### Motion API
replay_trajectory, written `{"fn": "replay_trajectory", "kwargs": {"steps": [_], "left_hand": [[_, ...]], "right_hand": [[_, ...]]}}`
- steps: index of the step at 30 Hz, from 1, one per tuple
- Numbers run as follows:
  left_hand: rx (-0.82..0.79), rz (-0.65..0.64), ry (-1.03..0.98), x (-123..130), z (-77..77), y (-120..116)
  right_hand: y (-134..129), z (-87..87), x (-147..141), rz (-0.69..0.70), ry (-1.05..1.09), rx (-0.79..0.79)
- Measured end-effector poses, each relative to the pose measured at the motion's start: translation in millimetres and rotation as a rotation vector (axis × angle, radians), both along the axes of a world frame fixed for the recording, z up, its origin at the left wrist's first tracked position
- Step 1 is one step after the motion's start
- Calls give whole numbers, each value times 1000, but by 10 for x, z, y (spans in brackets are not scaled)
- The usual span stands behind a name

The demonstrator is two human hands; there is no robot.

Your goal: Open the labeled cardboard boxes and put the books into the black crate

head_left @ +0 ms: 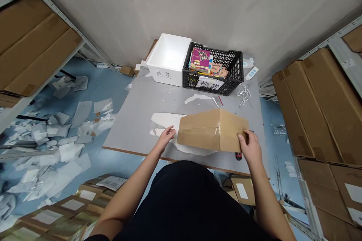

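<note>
A brown cardboard box [199, 130] with clear tape along one edge is tilted over the front of the grey table. My right hand [251, 147] grips its right end, the thumb on the near face and the fingers at the edge. Just off the box's left end, my left hand [168, 135] has its fingers stretched out and holds nothing. White torn paper [162, 119] lies beneath the box, partly covered by it. Close to my right hand, a red and black tool [239, 156] sticks out from under the box; its kind is hidden.
At the table's back stand a white foam box [167, 77] and a black plastic crate [232, 88] with books [200, 60]. A white cable [245, 94] and power strip [251, 73] lie right. Shelves with cartons [319, 109] flank the table; paper scraps [70, 150] litter the floor.
</note>
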State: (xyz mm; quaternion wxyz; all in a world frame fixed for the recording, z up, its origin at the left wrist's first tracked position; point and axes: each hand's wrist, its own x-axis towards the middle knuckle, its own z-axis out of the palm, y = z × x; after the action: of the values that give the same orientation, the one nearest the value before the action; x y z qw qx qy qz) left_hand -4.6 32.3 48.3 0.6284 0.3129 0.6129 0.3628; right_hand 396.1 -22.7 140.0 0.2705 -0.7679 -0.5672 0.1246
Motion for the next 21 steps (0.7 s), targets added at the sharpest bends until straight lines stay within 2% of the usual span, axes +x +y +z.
{"fn": "replay_trajectory", "kwargs": {"steps": [2, 5, 9, 12, 16, 18, 21], "left_hand": [[-21, -88, -47, 126, -83, -77], [64, -200, -166, 340, -111, -178], [117, -156, -140, 446, -95, -252], [191, -68, -59, 299, -39, -243], [294, 23, 77, -16, 104, -159], [295, 25, 152, -111, 168, -123], [306, 8, 231, -118, 208, -115]], "right_hand": [[-25, -100, 249, -30, 95, 7], [-41, -237, 485, -58, 213, 18], [-35, -421, 551, -125, 356, -4], [-38, -612, 417, -100, 547, -60], [-69, -909, 39, -41, 808, -118], [-85, -1024, -145, -72, 894, -94], [-100, -1130, -296, -149, 942, -35]]}}
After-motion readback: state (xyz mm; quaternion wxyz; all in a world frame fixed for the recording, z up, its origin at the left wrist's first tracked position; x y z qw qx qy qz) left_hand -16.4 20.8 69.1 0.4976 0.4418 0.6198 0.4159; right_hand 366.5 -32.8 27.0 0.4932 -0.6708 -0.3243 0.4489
